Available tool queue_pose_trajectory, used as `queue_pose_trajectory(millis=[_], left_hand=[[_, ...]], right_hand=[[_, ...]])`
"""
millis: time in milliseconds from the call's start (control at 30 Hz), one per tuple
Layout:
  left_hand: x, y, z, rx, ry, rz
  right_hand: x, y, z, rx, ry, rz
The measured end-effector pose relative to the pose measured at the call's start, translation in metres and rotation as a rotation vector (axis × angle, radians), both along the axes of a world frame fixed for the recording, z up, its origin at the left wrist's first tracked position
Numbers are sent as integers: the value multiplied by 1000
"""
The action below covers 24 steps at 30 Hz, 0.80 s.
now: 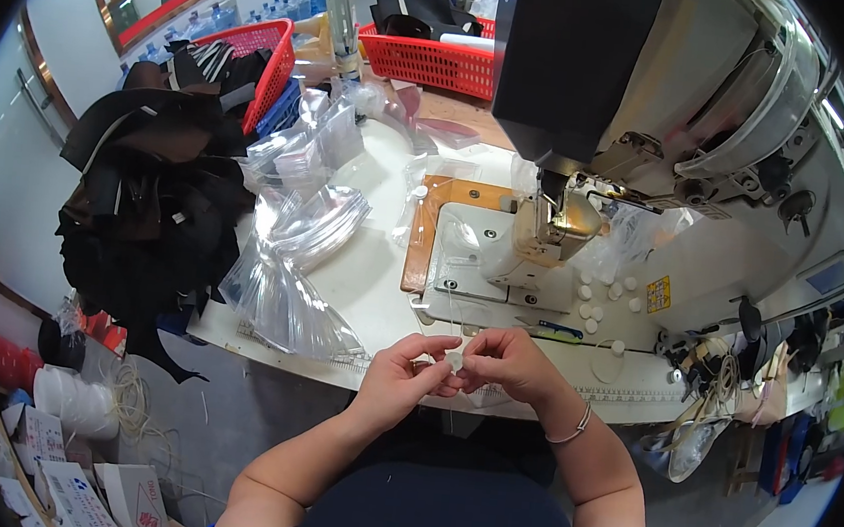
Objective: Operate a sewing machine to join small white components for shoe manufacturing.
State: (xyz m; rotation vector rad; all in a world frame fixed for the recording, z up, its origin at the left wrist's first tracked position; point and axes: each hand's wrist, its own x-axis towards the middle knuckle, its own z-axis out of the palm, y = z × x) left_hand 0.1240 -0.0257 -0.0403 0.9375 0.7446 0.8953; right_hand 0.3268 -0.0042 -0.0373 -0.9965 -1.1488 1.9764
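A small white piece (453, 363) is pinched between the fingertips of the left hand (400, 374) and right hand (512, 364), low at frame centre, over the table (379, 290) edge; it is judged light, soft, easily dropped; best gripped at its edges.

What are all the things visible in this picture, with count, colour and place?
sewing machine: one, grey-white, on the table at right
small white piece: one, pinched between both hands
white round pieces: several, on the machine bed
clear plastic bags: a heap, left part of the table
dark fabric pile: one, black, left of the table
red baskets: two, far edge of the table
table: one, white
left hand: one, before the table edge
right hand: one, bracelet on its wrist
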Motion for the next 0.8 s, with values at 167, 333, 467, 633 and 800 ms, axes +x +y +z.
queue_pose_trajectory(millis=[167,333,467,633,800], left_hand=[[0,0,0,-10,-8,3],[1,-1,1,17,21,25],[0,0,0,4,11,24],[0,-2,0,23,30,32],[0,-1,-2,16,16,38]], right_hand=[[0,1,-3,-7,3,-6],[-1,2,-3,-35,21,2],[-1,3,-5,-26,36,4],[-1,2,-4,-31,29,14],[-2,3,-4,-29,17,20]])
